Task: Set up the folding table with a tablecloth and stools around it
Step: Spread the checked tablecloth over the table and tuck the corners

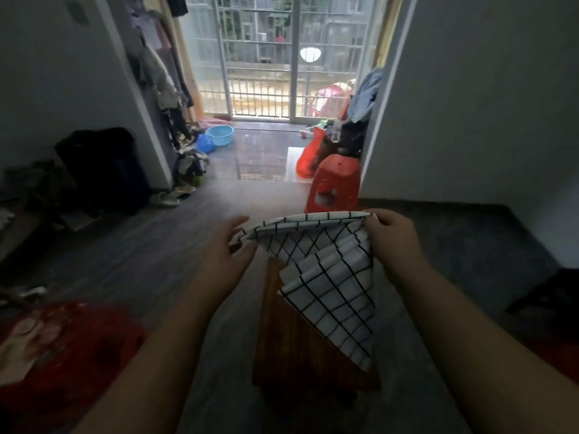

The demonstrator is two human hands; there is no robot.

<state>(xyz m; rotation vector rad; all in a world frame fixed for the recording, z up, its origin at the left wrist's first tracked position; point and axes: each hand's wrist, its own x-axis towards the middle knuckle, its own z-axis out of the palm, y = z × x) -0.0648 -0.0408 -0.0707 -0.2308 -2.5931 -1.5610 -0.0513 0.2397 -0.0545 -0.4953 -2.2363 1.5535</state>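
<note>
A white tablecloth [332,277] with a black grid pattern hangs folded between my hands above a small brown wooden table [300,349]. My left hand [225,252] pinches its left corner between thumb and fingers. My right hand [394,242] grips the top right corner. The cloth's lower part drapes over the right half of the tabletop. A red plastic stool [336,183] stands on the floor beyond the table, beside the white wall on the right.
A red plastic bag [308,158] and clutter sit behind the stool. A blue basin [220,134] lies near the barred glass door. Clothes hang along the left wall, with shoes below them. A dark bag [100,170] stands at the left. Something red [56,355] lies at lower left.
</note>
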